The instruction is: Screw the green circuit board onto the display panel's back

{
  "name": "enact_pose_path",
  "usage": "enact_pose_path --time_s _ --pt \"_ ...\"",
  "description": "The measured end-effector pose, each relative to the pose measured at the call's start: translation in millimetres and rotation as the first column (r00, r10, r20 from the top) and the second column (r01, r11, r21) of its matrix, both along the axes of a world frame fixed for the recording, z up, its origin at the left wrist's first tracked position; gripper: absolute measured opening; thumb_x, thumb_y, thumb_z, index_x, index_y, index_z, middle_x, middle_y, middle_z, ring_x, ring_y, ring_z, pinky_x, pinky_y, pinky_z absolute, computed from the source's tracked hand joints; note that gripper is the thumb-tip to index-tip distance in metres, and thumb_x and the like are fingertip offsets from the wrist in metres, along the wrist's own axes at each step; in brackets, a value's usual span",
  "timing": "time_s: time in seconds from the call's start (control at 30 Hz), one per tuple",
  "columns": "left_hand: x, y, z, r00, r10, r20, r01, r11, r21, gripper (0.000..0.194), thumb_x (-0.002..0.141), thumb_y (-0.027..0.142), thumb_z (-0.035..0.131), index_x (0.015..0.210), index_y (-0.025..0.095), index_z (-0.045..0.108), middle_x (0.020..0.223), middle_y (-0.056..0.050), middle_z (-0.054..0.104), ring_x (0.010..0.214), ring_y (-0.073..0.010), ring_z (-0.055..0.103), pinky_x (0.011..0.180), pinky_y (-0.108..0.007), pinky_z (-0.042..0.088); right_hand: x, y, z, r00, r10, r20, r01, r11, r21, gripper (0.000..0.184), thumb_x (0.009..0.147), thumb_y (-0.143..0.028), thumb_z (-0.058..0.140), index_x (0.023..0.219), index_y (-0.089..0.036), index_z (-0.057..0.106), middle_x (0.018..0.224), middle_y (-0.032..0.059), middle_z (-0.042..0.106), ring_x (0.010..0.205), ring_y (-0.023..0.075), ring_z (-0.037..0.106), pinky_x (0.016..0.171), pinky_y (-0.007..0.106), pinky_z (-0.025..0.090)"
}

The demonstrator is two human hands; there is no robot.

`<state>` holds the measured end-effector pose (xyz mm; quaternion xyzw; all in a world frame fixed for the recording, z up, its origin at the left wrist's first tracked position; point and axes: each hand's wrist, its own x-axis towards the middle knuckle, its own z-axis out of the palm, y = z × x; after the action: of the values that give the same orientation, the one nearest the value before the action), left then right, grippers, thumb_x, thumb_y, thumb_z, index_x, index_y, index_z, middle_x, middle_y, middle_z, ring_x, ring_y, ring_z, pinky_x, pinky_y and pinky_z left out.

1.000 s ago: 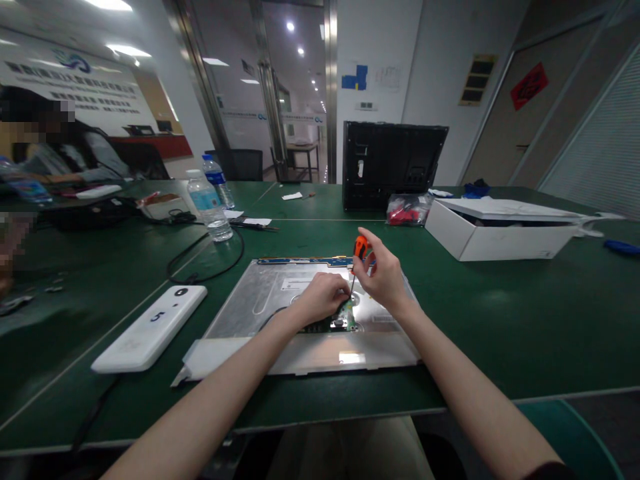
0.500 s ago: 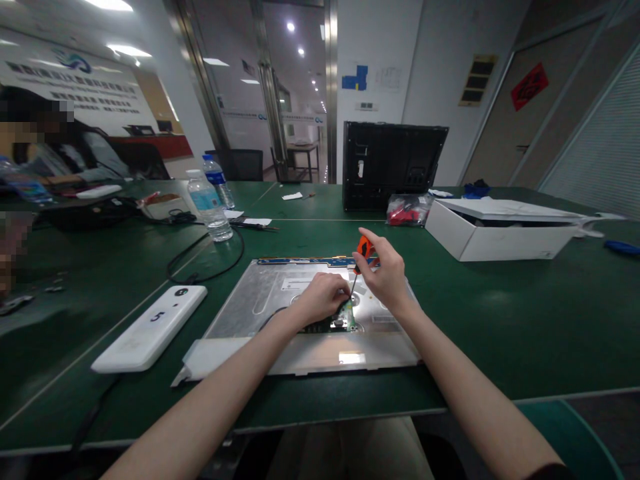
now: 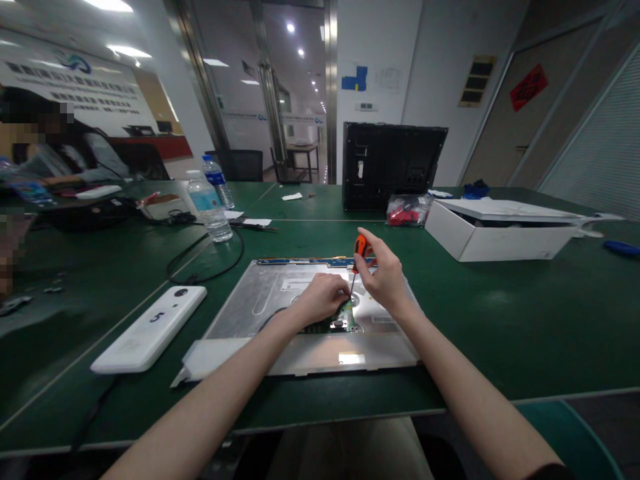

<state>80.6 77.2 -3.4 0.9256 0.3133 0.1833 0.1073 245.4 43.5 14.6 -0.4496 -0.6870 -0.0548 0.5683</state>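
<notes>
A flat silver display panel (image 3: 235,307) lies on the green table in front of me, with a blue circuit strip (image 3: 300,262) along its far edge. On its middle sits a green circuit board (image 3: 345,319), partly covered by my left hand (image 3: 326,297). The left fingers are closed at the board's far edge; what they pinch, if anything, is hidden. My right hand (image 3: 384,270) is closed on the orange handle of a screwdriver (image 3: 361,245). The screwdriver stands nearly upright, its tip beside my left fingertips at the board's far edge.
A white power bank marked 5 (image 3: 150,330) lies left of the panel. Two water bottles (image 3: 213,210) stand behind it near a black cable (image 3: 240,257). Farther back are a black monitor casing (image 3: 395,167) and a white box (image 3: 500,237). A person (image 3: 50,147) sits at left.
The screwdriver handle has tipped slightly left, closer to upright, and my right fingers have shifted around it. My left hand and the panel stay in place.
</notes>
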Motion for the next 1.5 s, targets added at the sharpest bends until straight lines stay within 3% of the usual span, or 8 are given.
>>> enact_pose_path --time_s 0.23,0.57,0.77,1.03,1.27,1.5 --pt "0.3 -1.2 0.5 1.000 0.006 0.000 -0.006 1.000 0.010 0.015 0.079 0.006 0.060 0.077 0.016 0.072 0.075 -0.003 0.072 0.073 -0.0171 0.065 0.071 -0.025 0.044 0.1 1.4 -1.5 1.000 -0.003 -0.021 0.003 1.000 -0.010 0.039 0.086 -0.031 0.065 0.124 -0.023 0.057 0.098 0.0056 0.062 0.077 0.0169 0.061 0.059 0.026 0.053" --pt "0.4 -0.9 1.0 1.000 -0.002 -0.006 0.002 1.000 0.005 0.015 0.079 0.006 0.060 0.077 0.016 0.072 0.075 -0.003 0.072 0.071 -0.0167 0.064 0.070 -0.024 0.044 -1.9 1.4 -4.5 1.000 -0.008 0.000 0.008 0.999 -0.031 0.045 0.090 -0.022 0.049 0.135 -0.020 0.047 0.103 0.0086 0.067 0.081 0.0189 0.064 0.066 0.029 0.053" --pt "0.4 -1.1 0.1 1.000 0.010 -0.005 -0.010 1.000 0.013 0.015 0.078 0.007 0.060 0.078 0.017 0.072 0.075 -0.004 0.072 0.073 -0.0176 0.065 0.071 -0.025 0.045 0.0 4.6 -6.0 1.000 -0.016 -0.004 0.016 1.000 0.002 0.044 0.087 -0.034 0.063 0.127 -0.020 0.051 0.094 0.0061 0.062 0.076 0.0186 0.060 0.060 0.028 0.051" --pt "0.5 -1.3 0.9 1.000 -0.004 -0.004 0.004 1.000 0.006 0.015 0.079 0.007 0.060 0.078 0.016 0.072 0.075 -0.004 0.072 0.071 -0.0163 0.064 0.070 -0.024 0.044 -2.3 1.9 -6.9 0.999 -0.003 0.038 0.005 0.999 -0.049 0.046 0.094 -0.025 0.047 0.139 -0.020 0.043 0.094 0.0068 0.065 0.069 0.0168 0.060 0.066 0.030 0.051" --pt "0.3 -1.4 1.0 1.000 0.000 0.002 0.000 1.000 0.005 0.016 0.078 0.007 0.059 0.077 0.016 0.072 0.075 -0.004 0.072 0.072 -0.0169 0.064 0.070 -0.024 0.045 -0.8 2.6 -5.5 1.000 0.012 0.019 -0.011 0.999 -0.030 0.046 0.088 -0.030 0.060 0.132 -0.022 0.049 0.093 0.0042 0.061 0.073 0.0161 0.058 0.060 0.027 0.050" --pt "0.5 -1.9 1.7 1.000 -0.005 0.002 0.005 1.000 0.000 0.016 0.078 0.008 0.059 0.078 0.016 0.072 0.075 -0.004 0.073 0.071 -0.0165 0.064 0.070 -0.024 0.045 -2.8 0.1 -4.8 0.999 0.025 0.027 -0.023 0.997 -0.068 0.049 0.092 -0.021 0.047 0.141 -0.021 0.043 0.097 0.0069 0.064 0.075 0.0173 0.060 0.065 0.029 0.052"
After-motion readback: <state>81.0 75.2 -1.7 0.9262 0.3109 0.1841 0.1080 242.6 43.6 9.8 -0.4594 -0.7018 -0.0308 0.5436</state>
